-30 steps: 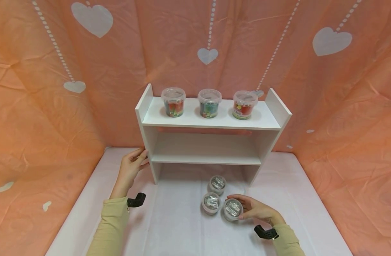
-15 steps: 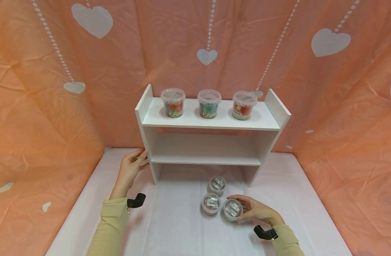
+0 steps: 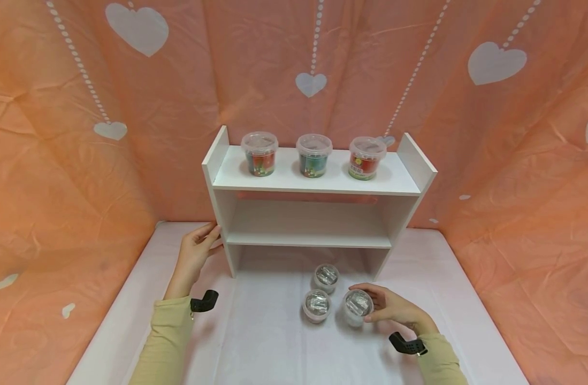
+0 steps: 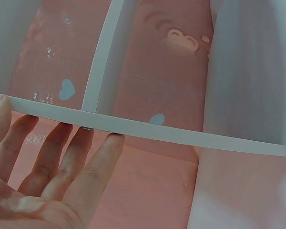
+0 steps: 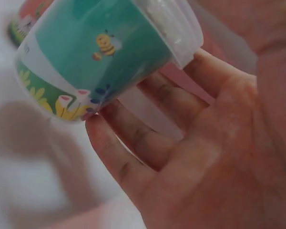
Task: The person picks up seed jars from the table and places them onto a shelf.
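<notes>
My right hand (image 3: 395, 309) holds a small plastic tub (image 3: 358, 307) by its side, thumb and fingers around it, just off the table. Its silver-topped clear lid faces up in the head view. In the right wrist view the tub (image 5: 100, 57) has a teal label with a bee and flowers. Two similar lidded tubs, one nearer (image 3: 317, 305) and one farther (image 3: 326, 277), stand to its left. My left hand (image 3: 196, 254) touches the left side panel of a white shelf unit (image 3: 308, 239); in the left wrist view its fairly straight fingertips (image 4: 115, 138) meet the panel's edge.
On the shelf unit's top board stand three tubs in a row: left (image 3: 261, 160), middle (image 3: 314, 160) and right (image 3: 365, 163). A white cloth covers the table (image 3: 265, 342). Orange curtain (image 3: 274, 64) with white hearts surrounds the back and sides.
My right hand has lifted its tub slightly and shifted it right, away from the other two. My left hand has stayed at the shelf's side.
</notes>
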The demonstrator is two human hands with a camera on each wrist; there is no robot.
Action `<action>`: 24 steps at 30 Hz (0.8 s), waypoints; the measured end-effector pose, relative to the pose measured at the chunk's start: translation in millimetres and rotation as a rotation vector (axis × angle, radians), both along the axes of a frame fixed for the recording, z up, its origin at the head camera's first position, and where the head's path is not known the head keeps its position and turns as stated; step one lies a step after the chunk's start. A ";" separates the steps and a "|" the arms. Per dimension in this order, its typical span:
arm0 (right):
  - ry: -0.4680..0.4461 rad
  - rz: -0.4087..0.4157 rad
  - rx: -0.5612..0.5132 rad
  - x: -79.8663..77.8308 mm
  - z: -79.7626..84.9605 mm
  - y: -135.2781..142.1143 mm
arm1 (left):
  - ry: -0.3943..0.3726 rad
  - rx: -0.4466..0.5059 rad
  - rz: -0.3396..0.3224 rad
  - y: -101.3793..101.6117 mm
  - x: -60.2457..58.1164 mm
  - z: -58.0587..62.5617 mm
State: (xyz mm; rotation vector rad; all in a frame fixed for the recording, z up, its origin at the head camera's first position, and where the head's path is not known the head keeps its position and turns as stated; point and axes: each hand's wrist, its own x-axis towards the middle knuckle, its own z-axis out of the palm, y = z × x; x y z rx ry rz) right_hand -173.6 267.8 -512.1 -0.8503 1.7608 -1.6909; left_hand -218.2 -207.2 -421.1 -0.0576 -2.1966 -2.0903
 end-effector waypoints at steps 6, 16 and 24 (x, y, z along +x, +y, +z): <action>0.011 -0.048 0.013 -1.1 17.4 -0.4 | -0.004 -0.002 -0.003 -0.6 0.7 -0.1; 0.109 -0.056 0.041 -8.6 51.2 -8.5 | -0.008 -0.005 -0.001 -1.5 -1.3 -0.4; 0.150 -0.065 0.058 -14.4 74.1 -17.7 | -0.005 -0.007 -0.003 -1.1 -0.5 -1.4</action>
